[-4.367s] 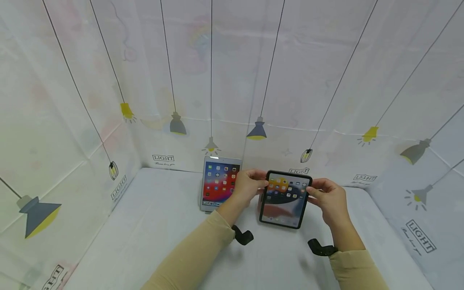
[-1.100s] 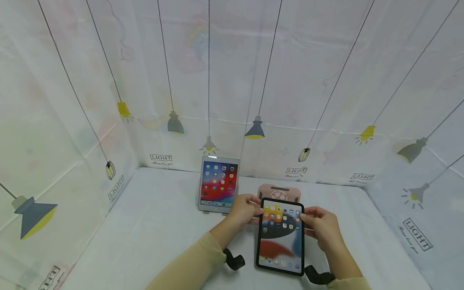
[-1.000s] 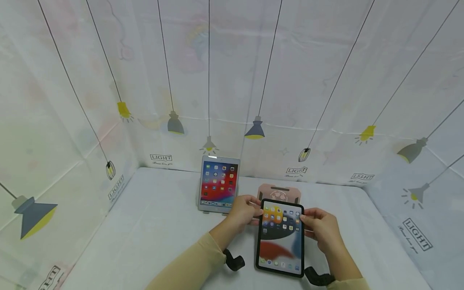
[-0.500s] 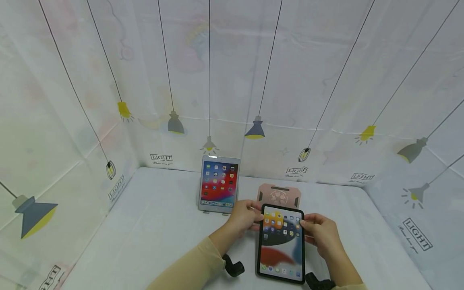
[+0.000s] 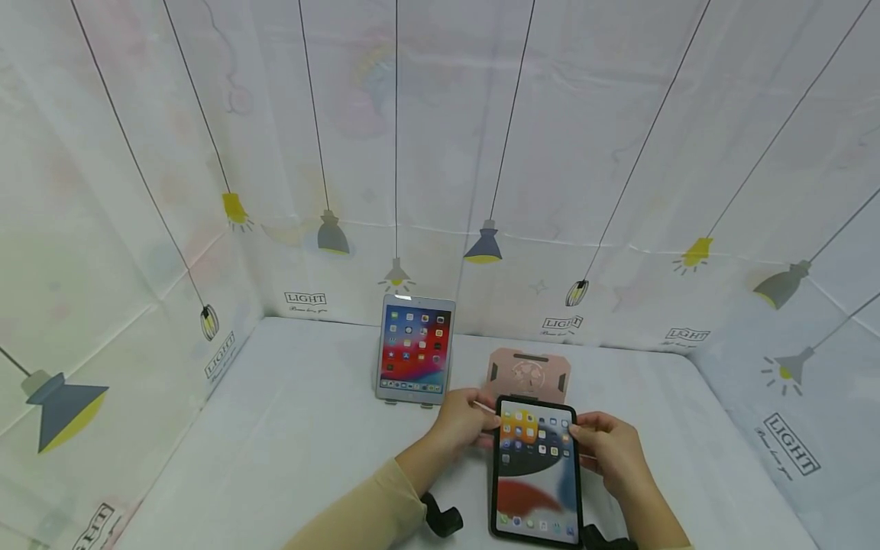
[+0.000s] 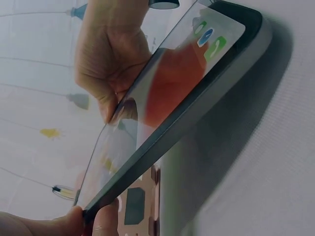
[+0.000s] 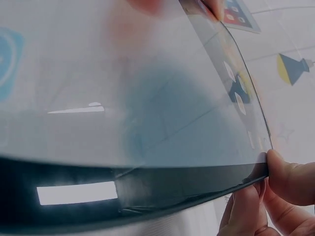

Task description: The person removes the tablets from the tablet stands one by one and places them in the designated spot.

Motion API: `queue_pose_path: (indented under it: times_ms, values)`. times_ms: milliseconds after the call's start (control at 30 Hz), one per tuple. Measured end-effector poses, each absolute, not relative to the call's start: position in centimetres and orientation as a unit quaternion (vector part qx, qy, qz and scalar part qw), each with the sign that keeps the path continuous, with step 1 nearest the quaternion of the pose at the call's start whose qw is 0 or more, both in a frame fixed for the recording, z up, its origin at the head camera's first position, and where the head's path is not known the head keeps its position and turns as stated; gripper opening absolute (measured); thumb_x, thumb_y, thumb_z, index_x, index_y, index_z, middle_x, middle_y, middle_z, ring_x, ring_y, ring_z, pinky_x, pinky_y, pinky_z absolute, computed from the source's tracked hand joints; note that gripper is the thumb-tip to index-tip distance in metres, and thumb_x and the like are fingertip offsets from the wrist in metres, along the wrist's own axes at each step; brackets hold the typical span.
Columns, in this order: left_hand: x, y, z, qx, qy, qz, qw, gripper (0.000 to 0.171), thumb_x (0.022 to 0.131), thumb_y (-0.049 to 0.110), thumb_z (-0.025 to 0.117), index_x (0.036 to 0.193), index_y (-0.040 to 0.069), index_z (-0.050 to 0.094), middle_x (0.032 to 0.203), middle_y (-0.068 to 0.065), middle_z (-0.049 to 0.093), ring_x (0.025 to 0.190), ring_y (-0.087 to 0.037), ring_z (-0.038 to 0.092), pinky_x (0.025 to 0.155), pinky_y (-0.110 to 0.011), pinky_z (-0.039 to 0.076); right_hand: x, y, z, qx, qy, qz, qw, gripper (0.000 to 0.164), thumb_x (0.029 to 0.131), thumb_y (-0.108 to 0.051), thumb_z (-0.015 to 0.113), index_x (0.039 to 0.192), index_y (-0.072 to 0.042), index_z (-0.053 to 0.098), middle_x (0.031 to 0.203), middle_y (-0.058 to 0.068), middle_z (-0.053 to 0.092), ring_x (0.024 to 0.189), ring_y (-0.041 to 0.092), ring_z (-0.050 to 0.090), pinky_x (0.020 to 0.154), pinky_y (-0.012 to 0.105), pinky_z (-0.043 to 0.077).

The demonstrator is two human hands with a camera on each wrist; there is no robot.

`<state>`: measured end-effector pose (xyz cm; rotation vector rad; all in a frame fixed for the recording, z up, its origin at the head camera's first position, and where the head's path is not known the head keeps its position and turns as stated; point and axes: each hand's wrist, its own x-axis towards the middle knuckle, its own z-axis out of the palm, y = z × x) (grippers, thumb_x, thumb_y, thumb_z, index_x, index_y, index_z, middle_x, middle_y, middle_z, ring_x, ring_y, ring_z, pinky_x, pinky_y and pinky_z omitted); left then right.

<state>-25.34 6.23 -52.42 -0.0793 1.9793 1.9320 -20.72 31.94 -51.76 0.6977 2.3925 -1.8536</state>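
Observation:
A black-edged tablet (image 5: 536, 481) with a lit home screen is tilted over the white tabletop, its upper end raised. My left hand (image 5: 457, 424) pinches its upper left edge between thumb and fingers. On the opposite edge, my right hand (image 5: 608, 451) grips it with the thumb on the front. The left wrist view shows the tablet (image 6: 172, 83) slanting up from near the table, with a shadow under it. In the right wrist view the thumb and fingers (image 7: 290, 182) hold one corner. Just behind stands a pink tablet stand (image 5: 528, 374), its lower part hidden by the tablet.
Left of the pink stand, a silver-white tablet (image 5: 415, 347) with a lit screen leans upright on small supports. White cloth walls (image 5: 412, 137) printed with hanging lamps surround the table (image 5: 309, 428). Black wrist mounts (image 5: 443, 519) stick out under both wrists.
Both hands have brought the black-edged tablet off the pink stand's front and down toward me, uncovering the stand. In the last second it slid slightly nearer. The silver-white tablet stayed put.

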Motion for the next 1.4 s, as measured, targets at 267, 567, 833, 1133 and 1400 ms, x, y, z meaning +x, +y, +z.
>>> queue_pose_path:
  times_ms: [267, 567, 833, 1133, 1400]
  values:
    - [-24.8, 6.2, -52.6, -0.034, 0.708, 0.680, 0.187, 0.017, 0.092, 0.002, 0.079, 0.106, 0.011, 0.074, 0.097, -0.008, 0.075, 0.080, -0.019, 0.077, 0.063, -0.030, 0.067, -20.4, 31.7, -52.0, 0.236, 0.774, -0.588, 0.020, 0.019, 0.099, -0.011, 0.074, 0.115, -0.001, 0.072, 0.085, -0.004, 0.076, 0.073, 0.017, 0.072, 0.061, 0.031, 0.062]
    - [-24.6, 6.2, -52.9, -0.021, 0.701, 0.687, 0.191, 0.018, 0.092, 0.001, 0.078, 0.107, 0.009, 0.073, 0.096, -0.009, 0.074, 0.080, -0.019, 0.077, 0.067, -0.035, 0.068, -20.1, 31.9, -52.2, 0.236, 0.774, -0.587, 0.017, 0.020, 0.099, -0.011, 0.074, 0.116, 0.001, 0.072, 0.084, -0.003, 0.074, 0.073, 0.017, 0.072, 0.061, 0.031, 0.063]
    - [-24.3, 6.5, -53.7, -0.022, 0.701, 0.687, 0.188, 0.018, 0.090, 0.000, 0.079, 0.105, 0.008, 0.074, 0.096, -0.009, 0.075, 0.079, -0.019, 0.077, 0.065, -0.036, 0.068, -19.7, 32.1, -52.6, 0.233, 0.778, -0.583, 0.029, 0.019, 0.098, -0.012, 0.075, 0.114, -0.001, 0.073, 0.086, -0.003, 0.076, 0.074, 0.016, 0.073, 0.060, 0.031, 0.061]
    - [-23.9, 6.5, -53.9, -0.018, 0.702, 0.686, 0.190, 0.018, 0.090, -0.001, 0.078, 0.106, 0.007, 0.073, 0.096, -0.009, 0.075, 0.080, -0.019, 0.077, 0.066, -0.036, 0.068, -19.6, 32.4, -53.2, 0.237, 0.782, -0.576, 0.034, 0.018, 0.098, -0.012, 0.075, 0.113, -0.002, 0.074, 0.086, -0.003, 0.077, 0.074, 0.017, 0.073, 0.060, 0.031, 0.061]
    - [-23.5, 6.3, -53.8, -0.014, 0.706, 0.680, 0.199, 0.017, 0.091, -0.001, 0.078, 0.105, 0.006, 0.072, 0.095, -0.010, 0.074, 0.080, -0.019, 0.078, 0.066, -0.035, 0.069, -19.3, 32.4, -53.1, 0.245, 0.783, -0.570, 0.048, 0.021, 0.098, -0.013, 0.075, 0.115, -0.001, 0.073, 0.087, -0.002, 0.077, 0.074, 0.017, 0.071, 0.059, 0.032, 0.059]
